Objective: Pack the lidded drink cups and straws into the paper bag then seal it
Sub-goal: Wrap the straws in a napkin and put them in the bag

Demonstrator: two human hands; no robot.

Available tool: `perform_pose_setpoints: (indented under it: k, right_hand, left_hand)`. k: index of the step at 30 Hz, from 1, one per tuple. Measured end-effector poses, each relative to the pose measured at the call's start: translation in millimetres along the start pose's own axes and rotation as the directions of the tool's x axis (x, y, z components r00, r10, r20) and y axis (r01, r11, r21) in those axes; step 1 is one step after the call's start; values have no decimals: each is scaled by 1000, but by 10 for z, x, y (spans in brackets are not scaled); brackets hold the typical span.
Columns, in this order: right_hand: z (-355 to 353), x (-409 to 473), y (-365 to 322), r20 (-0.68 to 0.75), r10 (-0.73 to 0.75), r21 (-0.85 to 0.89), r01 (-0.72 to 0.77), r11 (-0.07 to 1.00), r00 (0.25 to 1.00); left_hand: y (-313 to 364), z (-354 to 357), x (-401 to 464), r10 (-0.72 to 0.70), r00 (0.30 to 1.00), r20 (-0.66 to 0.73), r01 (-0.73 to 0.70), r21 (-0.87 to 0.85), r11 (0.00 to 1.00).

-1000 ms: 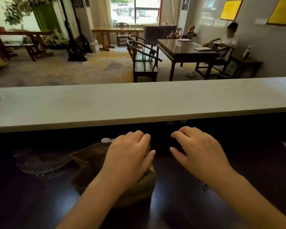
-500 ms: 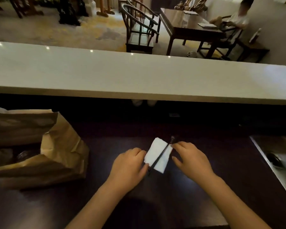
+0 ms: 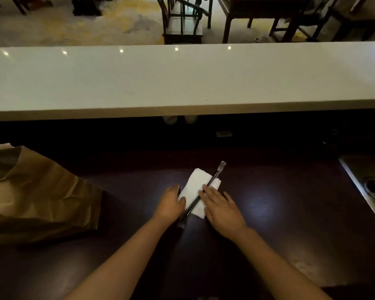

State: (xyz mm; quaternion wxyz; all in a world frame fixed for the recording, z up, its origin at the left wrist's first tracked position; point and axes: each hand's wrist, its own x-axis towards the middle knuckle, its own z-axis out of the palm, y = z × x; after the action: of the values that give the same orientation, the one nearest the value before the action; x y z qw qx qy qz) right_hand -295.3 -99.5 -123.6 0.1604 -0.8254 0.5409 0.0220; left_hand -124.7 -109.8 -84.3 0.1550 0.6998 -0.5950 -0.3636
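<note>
- The paper bag [image 3: 46, 191] lies at the far left, at about 9 o'clock from the hands. It is brown and crinkled, and its mouth points off the left edge, so I cannot see inside. No drink cups show here; they may be in the bag, but I cannot tell.
- I think the bag is light and floppy. It will bend and could tear, so hold it by the top edge with both hands.
- The left hand [image 3: 171, 202] lies flat on the dark counter [image 3: 279, 213]. Its fingers are loose and open, and its thumb touches the left edge of the white napkin [image 3: 196, 191]. It grips nothing.
- The napkin is soft and thin. It will slide or blow away with a small push.
- The straw [image 3: 200, 195] is long, dark and in a clear wrapper. It lies across the napkin, pointing to 1 o'clock.
- I think the straw is very light and a bit slippery, and it can roll. Pinch it near the middle, with the napkin folded around it.
- The right hand [image 3: 222, 210] is open too. Its fingertips [image 3: 204, 190] rest on the straw and napkin, pressing down, not gripping.
- A metal sink [image 3: 355, 174] sits at 3 o'clock, well apart.
</note>
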Motion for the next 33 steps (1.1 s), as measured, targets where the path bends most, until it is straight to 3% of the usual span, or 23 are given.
perform_pose_setpoints:
  k: [11, 13, 16, 21, 26, 33]
  right_hand:
    - [94, -148, 26, -72, -52, 41, 55, 998, 996]
    - [116, -165, 38, -81, -61, 65, 67, 996, 995]
    - [121, -187, 62, -124, -35, 222, 62, 973, 992]
    - [141, -176, 53, -152, 26, 378, 34, 925, 988]
    - [180, -184, 33, -135, 50, 395, 8, 919, 990]
    - [132, -194, -74, -114, 50, 459, 8, 888, 992]
  left_hand:
    - [165, 167, 11, -104, 995, 7, 104, -68, 992]
    - [171, 192, 2, -137, 990, 12, 138, -165, 977]
    - [189, 201, 9, -223, 974, 43, 225, -323, 919]
    - [135, 266, 46, -215, 976, 30, 215, -248, 945]
    - [126, 322, 73, -327, 914, 240, 405, -522, 751]
    - [237, 369, 103, -377, 882, 282, 469, -462, 753]
